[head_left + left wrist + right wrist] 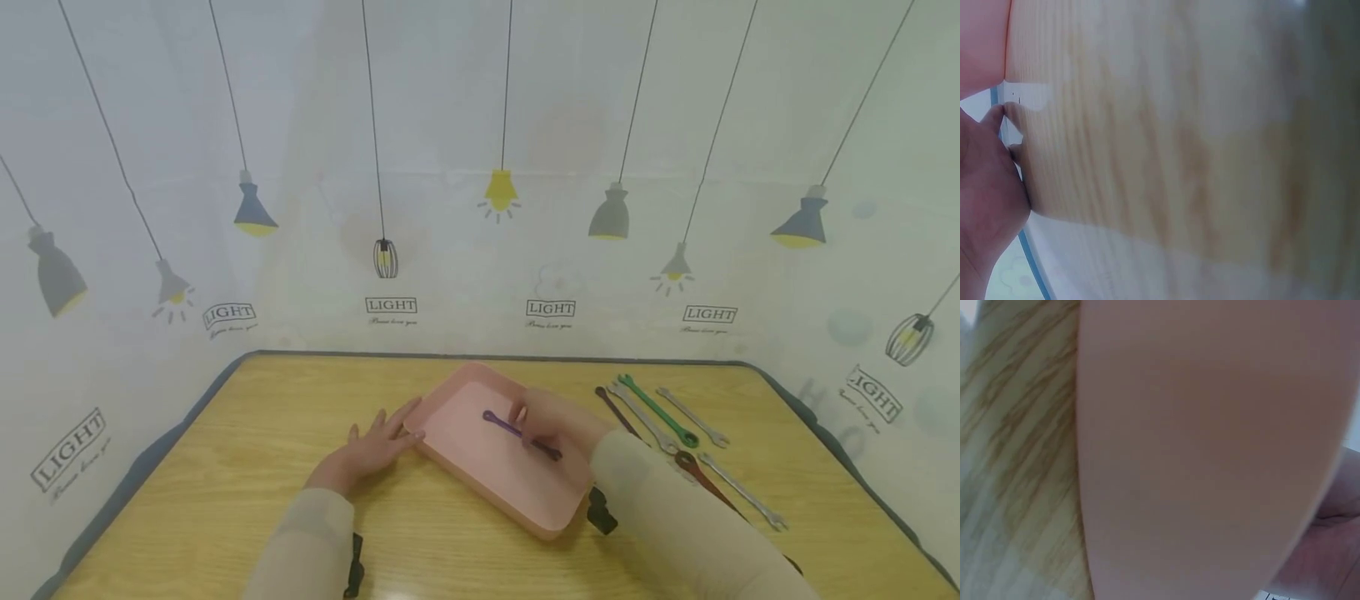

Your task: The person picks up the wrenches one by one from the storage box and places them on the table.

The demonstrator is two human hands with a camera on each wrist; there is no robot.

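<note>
A pink rectangular tray (pixel 487 487) lies at an angle on the table in the head view. Inside its rim my right hand (pixel 558 417) pinches a purple wrench (pixel 499 420) around the middle; whether the wrench rests on the tray floor I cannot tell. At the tray's left corner my left hand (pixel 371 454) lies with fingers spread, the fingertips touching the rim. The left wrist view catches the left hand (pixel 991 181) low on the table beside the tray's side. In the right wrist view the tray wall (pixel 1204 462) hides most of the right hand (pixel 1329 544).
Right of the tray lie several wrenches: a green wrench (pixel 660 411), a red-brown wrench (pixel 705 477) and silver ones, such as a silver wrench (pixel 746 493). The right forearm passes over part of this group. A lamp-printed curtain (pixel 450 250) encloses the wooden table (pixel 300 396).
</note>
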